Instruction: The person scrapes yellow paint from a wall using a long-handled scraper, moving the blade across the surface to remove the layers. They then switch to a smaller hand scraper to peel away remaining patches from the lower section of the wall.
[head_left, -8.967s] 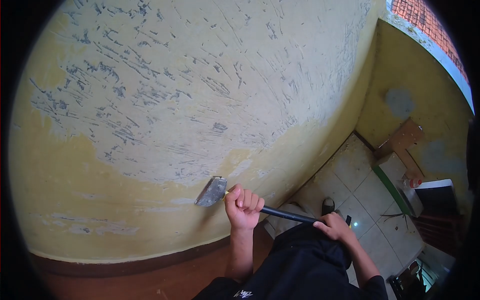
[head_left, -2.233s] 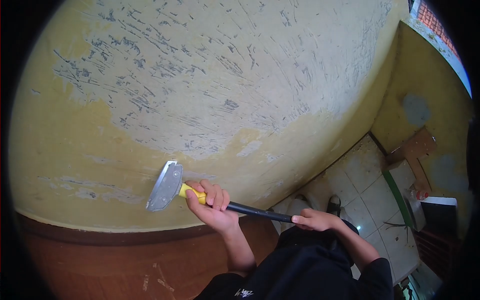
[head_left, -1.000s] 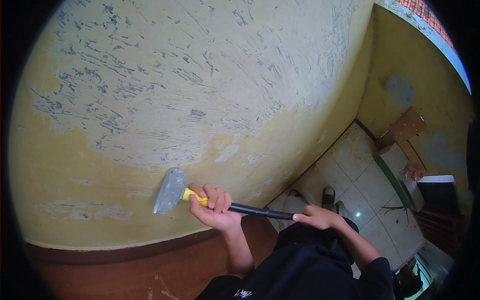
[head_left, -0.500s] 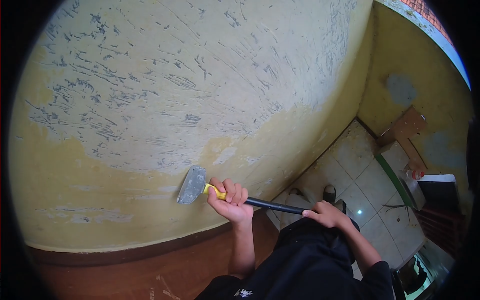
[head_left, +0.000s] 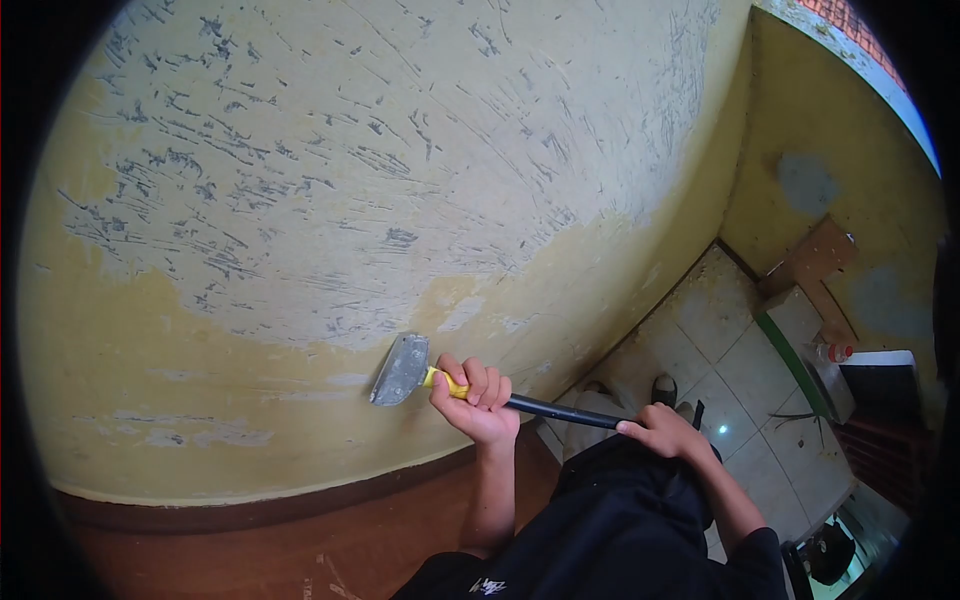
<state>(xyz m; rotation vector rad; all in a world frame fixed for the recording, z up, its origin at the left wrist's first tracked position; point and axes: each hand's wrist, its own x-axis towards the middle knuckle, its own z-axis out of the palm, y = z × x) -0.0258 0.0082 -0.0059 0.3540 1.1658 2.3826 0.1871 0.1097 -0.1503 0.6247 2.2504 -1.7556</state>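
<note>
A long-handled scraper (head_left: 402, 370) with a wide grey blade lies against the yellow part of the wall (head_left: 300, 410), just below the scraped, pale area. My left hand (head_left: 480, 400) is wrapped round its yellow collar close to the blade. Farther down the black handle, near its end, my right hand (head_left: 662, 433) is closed on it at my waist. The wall above bears many dark scratches and a large patch of bare, whitish surface.
Brown flooring (head_left: 400, 540) runs along the wall's foot. To the right are pale floor tiles (head_left: 730, 400), my shoe (head_left: 663, 388), a cardboard piece (head_left: 822, 250), a green-edged box (head_left: 793, 360), a red-capped bottle (head_left: 833, 352) and a dark red slatted object (head_left: 880, 455).
The scraper and both my hands have shifted slightly to the right in the view. The wall and floor have also moved a little in the same direction. My grip looks the same.
</note>
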